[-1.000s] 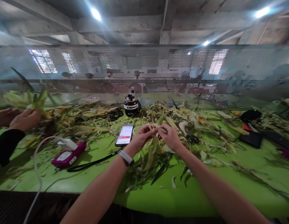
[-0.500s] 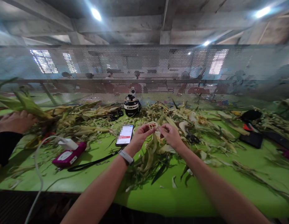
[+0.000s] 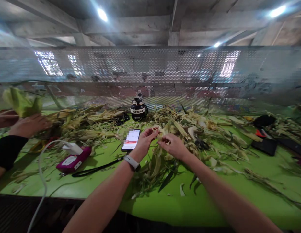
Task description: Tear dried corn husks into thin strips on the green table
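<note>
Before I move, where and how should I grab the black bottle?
I'd take the bottle around its wide, rounded body, coming from the near side: it stands upright, with husks heaped to its left and right.

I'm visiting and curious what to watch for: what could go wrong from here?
The thin, pale, husk-like loop pinched in the bare left hand might slip or tear.

The dark-edged phone with a lit white screen lies right beside that hand and could get nudged.

The white cable hangs over the front edge of the bright green table; a snag could tug the purple, box-shaped power block.
</note>
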`<state>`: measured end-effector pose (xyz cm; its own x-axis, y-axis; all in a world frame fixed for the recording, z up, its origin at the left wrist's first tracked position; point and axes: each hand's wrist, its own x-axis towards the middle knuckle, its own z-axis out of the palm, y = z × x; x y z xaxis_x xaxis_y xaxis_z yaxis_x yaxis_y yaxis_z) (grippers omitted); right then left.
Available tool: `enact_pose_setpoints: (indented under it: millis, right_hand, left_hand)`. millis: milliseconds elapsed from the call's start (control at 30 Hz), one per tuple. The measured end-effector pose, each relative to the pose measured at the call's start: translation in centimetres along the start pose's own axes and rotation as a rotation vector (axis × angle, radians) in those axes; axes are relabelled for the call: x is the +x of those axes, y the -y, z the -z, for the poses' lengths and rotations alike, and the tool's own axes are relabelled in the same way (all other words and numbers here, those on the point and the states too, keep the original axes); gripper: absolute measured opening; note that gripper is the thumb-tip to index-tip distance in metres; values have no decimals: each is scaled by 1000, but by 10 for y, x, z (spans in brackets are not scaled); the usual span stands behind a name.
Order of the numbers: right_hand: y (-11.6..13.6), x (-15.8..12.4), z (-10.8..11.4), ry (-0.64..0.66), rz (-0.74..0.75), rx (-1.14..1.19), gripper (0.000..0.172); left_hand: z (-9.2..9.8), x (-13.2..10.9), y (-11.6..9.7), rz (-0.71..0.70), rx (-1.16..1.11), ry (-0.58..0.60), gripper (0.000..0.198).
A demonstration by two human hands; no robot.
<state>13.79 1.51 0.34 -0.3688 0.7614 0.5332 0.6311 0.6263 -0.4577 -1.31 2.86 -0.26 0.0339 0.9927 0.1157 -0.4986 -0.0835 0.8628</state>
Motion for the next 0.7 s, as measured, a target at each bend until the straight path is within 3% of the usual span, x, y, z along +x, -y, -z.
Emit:
enact_pose_setpoints:
  millis: [300, 567, 700]
  right_hand:
    - [-6, 1, 2, -76, -66, 44, 16]
    - [-1, -1, 3, -37, 107, -145, 17]
    - [2, -1, 7, -108, 174, -231, 18]
  left_hand:
    - [0, -1, -3, -82, 88, -18, 29]
    - [0, -3, -4, -90, 188, -25, 28]
    - [1, -2, -4, -105, 276, 45, 29]
